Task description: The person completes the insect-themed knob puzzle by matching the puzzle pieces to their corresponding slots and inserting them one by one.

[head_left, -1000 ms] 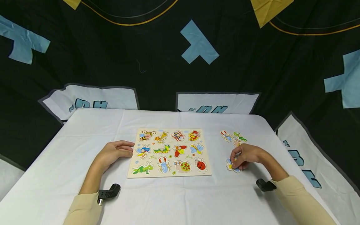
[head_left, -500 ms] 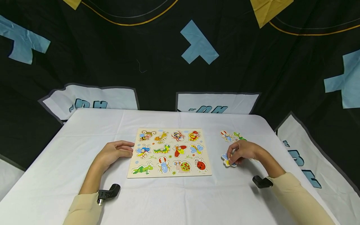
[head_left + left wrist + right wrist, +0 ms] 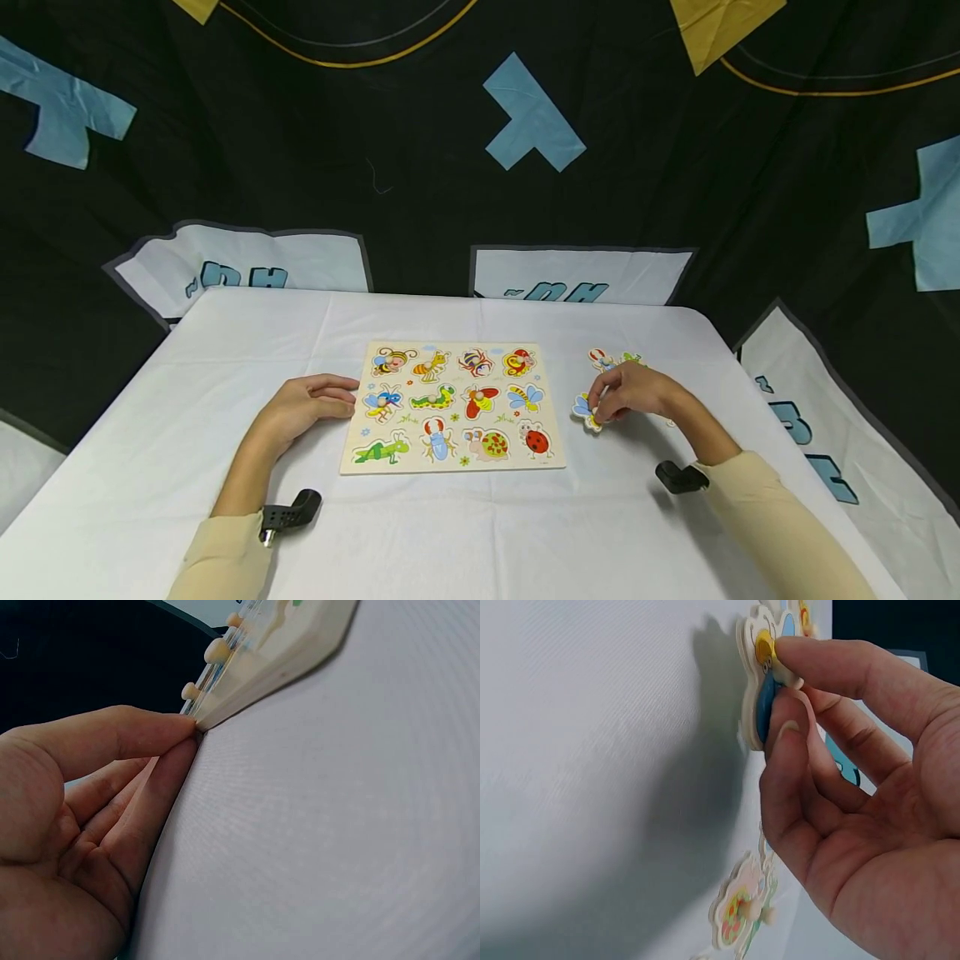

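A wooden insect puzzle board (image 3: 450, 468) lies flat on the white table. In the left wrist view, round knobs (image 3: 217, 651) stand up from pieces on it. My left hand (image 3: 309, 408) rests at the board's left edge, its fingertips (image 3: 180, 727) touching the corner of the wood. To the right of the board my right hand (image 3: 633, 392) pinches a blue-winged, yellow-headed insect puzzle piece (image 3: 585, 410) by its knob, close over the cloth. In the right wrist view this puzzle piece (image 3: 750, 697) is tilted on its side, its shadow falling on the cloth.
Behind the right hand lie loose puzzle pieces, among them a red-and-blue beetle (image 3: 600, 360) and a green one (image 3: 632, 357), partly hidden. A snail piece (image 3: 735, 911) shows in the right wrist view. A dark patterned curtain (image 3: 420, 167) hangs beyond the table.
My right hand has moved left and slightly away from me, carrying the insect puzzle piece from beside the loose pieces towards the board. The left hand and board have stayed put.
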A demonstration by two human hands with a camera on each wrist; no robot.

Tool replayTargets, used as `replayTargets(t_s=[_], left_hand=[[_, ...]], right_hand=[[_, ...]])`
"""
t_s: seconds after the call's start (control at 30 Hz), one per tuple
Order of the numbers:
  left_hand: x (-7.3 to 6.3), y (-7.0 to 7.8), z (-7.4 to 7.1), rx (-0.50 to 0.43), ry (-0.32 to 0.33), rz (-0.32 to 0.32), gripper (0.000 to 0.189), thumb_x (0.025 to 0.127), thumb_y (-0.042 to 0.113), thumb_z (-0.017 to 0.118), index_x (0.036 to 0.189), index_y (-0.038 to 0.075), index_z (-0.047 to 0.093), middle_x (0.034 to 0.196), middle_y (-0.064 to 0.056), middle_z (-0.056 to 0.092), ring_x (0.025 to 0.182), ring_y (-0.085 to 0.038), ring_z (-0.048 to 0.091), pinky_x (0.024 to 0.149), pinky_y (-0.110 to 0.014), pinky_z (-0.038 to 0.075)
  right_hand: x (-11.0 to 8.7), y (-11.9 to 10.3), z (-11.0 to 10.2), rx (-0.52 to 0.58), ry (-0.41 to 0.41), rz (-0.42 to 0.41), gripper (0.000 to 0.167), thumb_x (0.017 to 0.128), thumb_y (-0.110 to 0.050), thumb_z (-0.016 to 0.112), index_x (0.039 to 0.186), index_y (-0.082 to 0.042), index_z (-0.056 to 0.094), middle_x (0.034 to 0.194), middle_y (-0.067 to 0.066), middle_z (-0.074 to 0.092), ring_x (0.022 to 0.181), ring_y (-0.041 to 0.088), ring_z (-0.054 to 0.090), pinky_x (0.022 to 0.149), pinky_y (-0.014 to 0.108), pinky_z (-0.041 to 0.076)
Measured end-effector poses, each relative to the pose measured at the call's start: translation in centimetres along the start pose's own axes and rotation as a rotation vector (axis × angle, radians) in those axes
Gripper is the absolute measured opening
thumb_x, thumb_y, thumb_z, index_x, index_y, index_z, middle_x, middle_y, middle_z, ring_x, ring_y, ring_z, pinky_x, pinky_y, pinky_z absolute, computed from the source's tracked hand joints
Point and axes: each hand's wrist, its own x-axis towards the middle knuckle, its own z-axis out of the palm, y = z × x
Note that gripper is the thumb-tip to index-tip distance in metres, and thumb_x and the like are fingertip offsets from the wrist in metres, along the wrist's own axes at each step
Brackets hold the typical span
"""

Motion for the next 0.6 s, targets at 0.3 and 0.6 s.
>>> replayTargets(t_s=[0.3, 0.6], left_hand=[[0.0, 0.0, 0.0, -0.005, -0.007, 0.003, 0.054, 0.084, 0.020, 0.081, 0.133, 0.006, 0.065, 0.108, -0.005, 0.077, 0.096, -0.006, 0.067, 0.087, -0.022, 0.046], [-0.1, 0.2, 0.0, 0.005, -0.001, 0.005, 0.055, 0.083, 0.020, 0.081, 0.134, 0.007, 0.065, 0.108, -0.005, 0.077, 0.096, -0.006, 0.067, 0.088, -0.023, 0.045]], right_hand=[[1.3, -1.0, 0.6, -0.020, 0.027, -0.049, 0.019, 0.074, -0.008, 0.080, 0.091, -0.003, 0.074, 0.071, 0.000, 0.066, 0.065, 0.015, 0.053, 0.065, 0.033, 0.043], [2.8, -1.9, 1.6, -0.041, 0.057, -0.066, 0.020, 0.072, -0.010, 0.080, 0.091, -0.006, 0.078, 0.077, -0.001, 0.069, 0.068, 0.016, 0.053, 0.068, 0.033, 0.043]])
